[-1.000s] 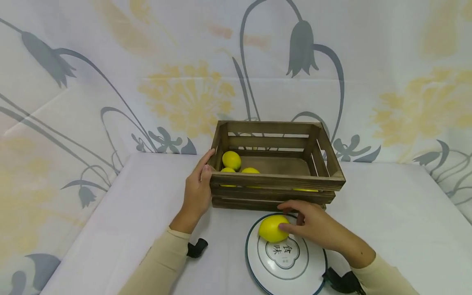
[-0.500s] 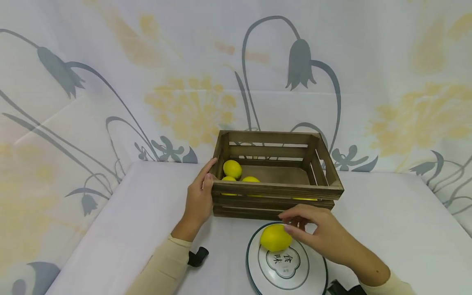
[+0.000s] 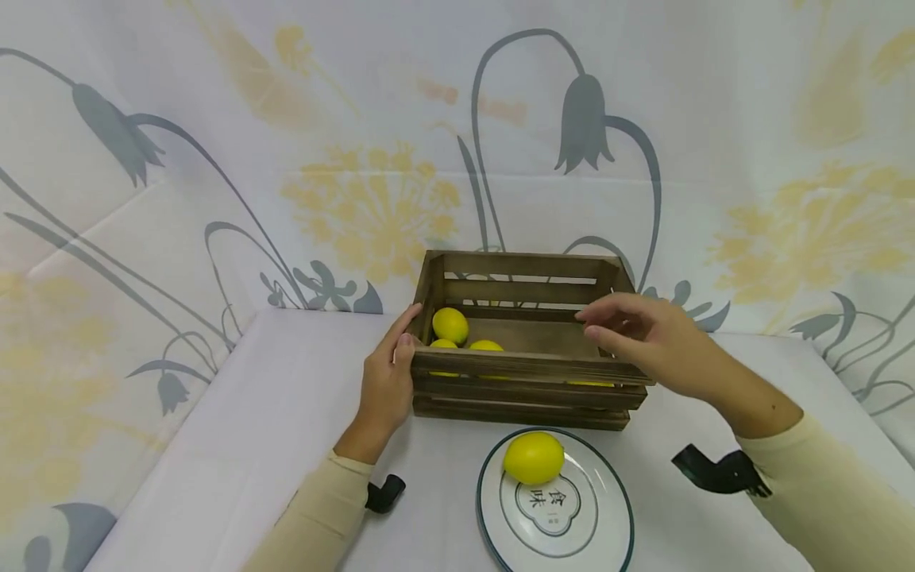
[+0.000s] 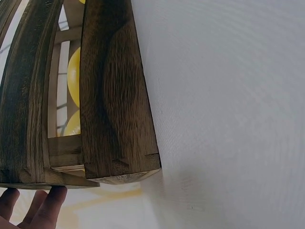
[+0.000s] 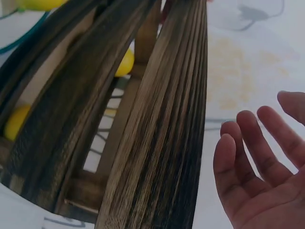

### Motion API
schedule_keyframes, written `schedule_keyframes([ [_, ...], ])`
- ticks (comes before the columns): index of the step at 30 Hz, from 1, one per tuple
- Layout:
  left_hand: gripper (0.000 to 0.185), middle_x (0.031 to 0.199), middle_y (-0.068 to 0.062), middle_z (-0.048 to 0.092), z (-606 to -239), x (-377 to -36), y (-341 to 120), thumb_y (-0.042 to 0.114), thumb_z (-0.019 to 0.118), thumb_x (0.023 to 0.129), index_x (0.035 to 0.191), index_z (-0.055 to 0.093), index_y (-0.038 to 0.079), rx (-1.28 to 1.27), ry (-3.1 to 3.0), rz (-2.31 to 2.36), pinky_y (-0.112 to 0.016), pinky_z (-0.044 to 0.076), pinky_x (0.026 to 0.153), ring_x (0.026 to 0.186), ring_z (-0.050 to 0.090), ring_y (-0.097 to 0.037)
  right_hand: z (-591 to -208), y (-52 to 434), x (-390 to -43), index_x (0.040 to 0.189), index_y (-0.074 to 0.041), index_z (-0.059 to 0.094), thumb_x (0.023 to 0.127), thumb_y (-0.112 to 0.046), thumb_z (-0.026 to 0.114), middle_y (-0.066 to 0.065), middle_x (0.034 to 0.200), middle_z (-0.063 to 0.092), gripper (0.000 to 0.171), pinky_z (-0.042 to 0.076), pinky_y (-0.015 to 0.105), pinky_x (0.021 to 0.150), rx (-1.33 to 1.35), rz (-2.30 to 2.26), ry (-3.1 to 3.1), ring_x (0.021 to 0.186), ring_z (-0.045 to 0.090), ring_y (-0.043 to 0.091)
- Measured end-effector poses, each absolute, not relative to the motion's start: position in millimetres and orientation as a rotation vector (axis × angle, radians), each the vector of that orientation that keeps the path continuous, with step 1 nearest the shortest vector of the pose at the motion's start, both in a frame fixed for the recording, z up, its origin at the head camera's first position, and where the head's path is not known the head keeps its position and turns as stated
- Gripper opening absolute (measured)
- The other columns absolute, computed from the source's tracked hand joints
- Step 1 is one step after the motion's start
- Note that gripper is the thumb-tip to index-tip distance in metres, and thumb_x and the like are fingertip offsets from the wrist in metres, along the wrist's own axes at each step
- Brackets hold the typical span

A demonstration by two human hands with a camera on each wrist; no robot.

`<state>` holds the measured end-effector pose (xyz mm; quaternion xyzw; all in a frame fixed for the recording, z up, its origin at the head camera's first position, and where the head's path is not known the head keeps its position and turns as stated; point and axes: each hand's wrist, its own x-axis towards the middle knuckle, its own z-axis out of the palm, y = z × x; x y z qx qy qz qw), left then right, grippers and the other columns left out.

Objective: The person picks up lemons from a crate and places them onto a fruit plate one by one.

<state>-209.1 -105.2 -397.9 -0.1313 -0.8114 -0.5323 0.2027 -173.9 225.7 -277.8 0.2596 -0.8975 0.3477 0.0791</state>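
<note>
My left hand (image 3: 386,389) rests against the left end of a brown slatted wooden crate (image 3: 532,369). In the left wrist view its fingertips touch the outer end of the crate (image 4: 119,95). My right hand (image 3: 665,349) is raised over the crate's right end, fingers loosely curved, holding nothing; the right wrist view shows its bare palm (image 5: 262,195). Inside the crate, lemons (image 3: 450,326) lie at the left, and another lemon (image 3: 589,384) shows through the front slats. One lemon (image 3: 534,458) sits on a white plate (image 3: 600,528) in front of the crate.
A white cloth covers the table (image 3: 286,381). Behind the crate rises a backdrop (image 3: 715,119) with grey and yellow flowers. Black wrist mounts (image 3: 722,470) stick out from both sleeves.
My right hand has left the lemon on the plate and moved up and right to above the crate's right end. The lemon stays on the plate. My left hand remains at the crate.
</note>
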Motion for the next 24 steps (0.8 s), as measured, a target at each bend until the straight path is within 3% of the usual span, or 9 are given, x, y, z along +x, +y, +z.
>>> schedule_keyframes([
  [7, 0.042, 0.085, -0.004, 0.05, -399, -210, -106, 0.028, 0.037, 0.108, 0.148, 0.048, 0.035, -0.34, -2.275, -1.496, -0.032, 0.04, 0.073, 0.076, 0.046, -0.018, -279, 224, -207, 0.121, -0.014, 0.068, 0.098, -0.026, 0.064, 0.0, 0.111, 0.07, 0.026, 0.052, 0.03, 0.087, 0.751, 0.959, -2.897, 0.098, 0.063, 0.014],
  [15, 0.042, 0.084, -0.004, 0.049, -397, -210, -104, 0.031, 0.036, 0.108, 0.149, 0.046, 0.037, -0.346, -2.289, -1.498, -0.03, 0.037, 0.066, 0.073, 0.044, -0.018, -283, 229, -231, 0.128, -0.017, 0.064, 0.098, -0.037, 0.062, 0.004, 0.119, 0.067, 0.035, 0.054, 0.037, 0.088, 0.695, 1.132, -3.106, 0.102, 0.065, 0.02],
  [24, 0.043, 0.082, -0.003, 0.048, -398, -210, -105, 0.031, 0.036, 0.107, 0.149, 0.045, 0.038, -0.344, -2.287, -1.485, -0.029, 0.035, 0.06, 0.069, 0.042, -0.018, -285, 227, -245, 0.132, -0.012, 0.061, 0.098, -0.037, 0.062, 0.013, 0.132, 0.061, 0.041, 0.054, 0.045, 0.096, 0.658, 1.301, -3.191, 0.106, 0.069, 0.024],
])
